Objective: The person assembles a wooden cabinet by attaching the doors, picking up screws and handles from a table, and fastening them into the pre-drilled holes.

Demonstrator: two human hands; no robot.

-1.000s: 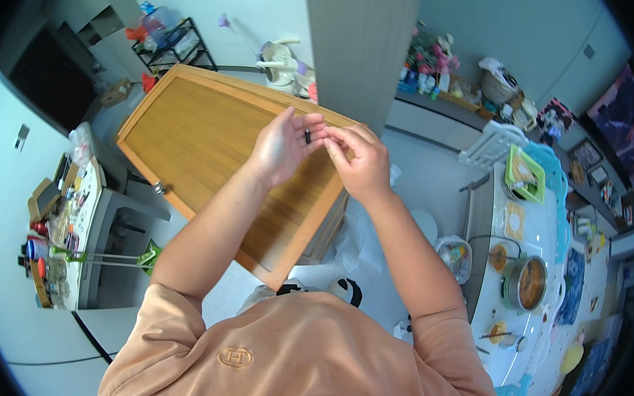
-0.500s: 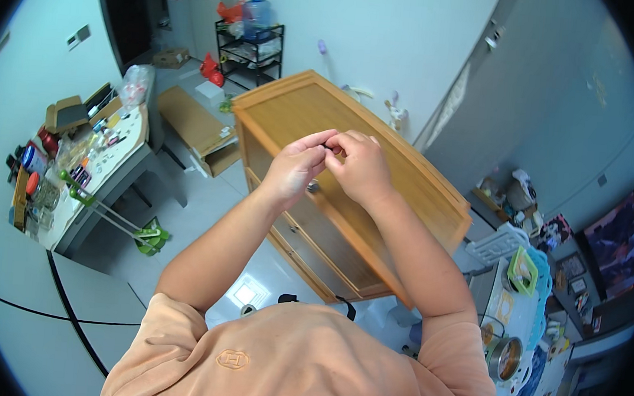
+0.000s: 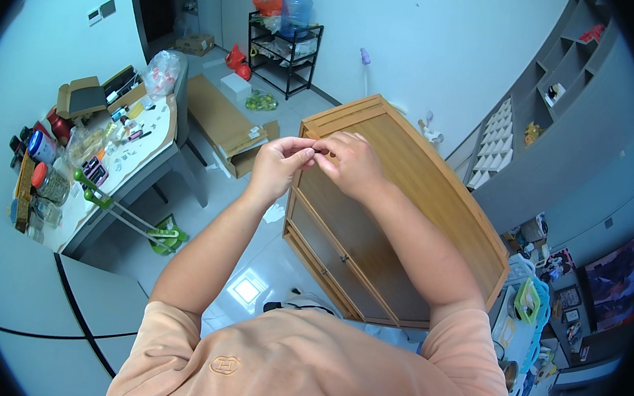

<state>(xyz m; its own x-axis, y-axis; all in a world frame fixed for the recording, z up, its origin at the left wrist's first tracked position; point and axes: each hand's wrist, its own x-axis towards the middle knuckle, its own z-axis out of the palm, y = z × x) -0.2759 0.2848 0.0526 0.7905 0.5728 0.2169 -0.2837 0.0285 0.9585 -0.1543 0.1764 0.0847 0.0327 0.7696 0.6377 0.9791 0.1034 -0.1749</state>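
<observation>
My left hand [image 3: 277, 168] and my right hand [image 3: 351, 165] meet fingertip to fingertip in front of me. Between their pinched fingers is a small dark item [image 3: 316, 151], mostly hidden, whose kind I cannot make out. Behind and below my hands stands a wooden cabinet [image 3: 435, 207] with a flat top and small knobs on its doors. My right forearm crosses in front of part of it. Both hands are held up in the air, by the cabinet's left end.
On the left, a cluttered table [image 3: 136, 155] carries jars and boxes. Flattened cardboard [image 3: 215, 119] lies on the floor behind, near a black rack [image 3: 290, 65] bearing a blue water bottle [image 3: 297, 12]. A green-handled tool [image 3: 125, 216] leans by the table.
My view has turned, so the cabinet now sits further right and more of its front shows. Both hands stay pinched together around the small dark item.
</observation>
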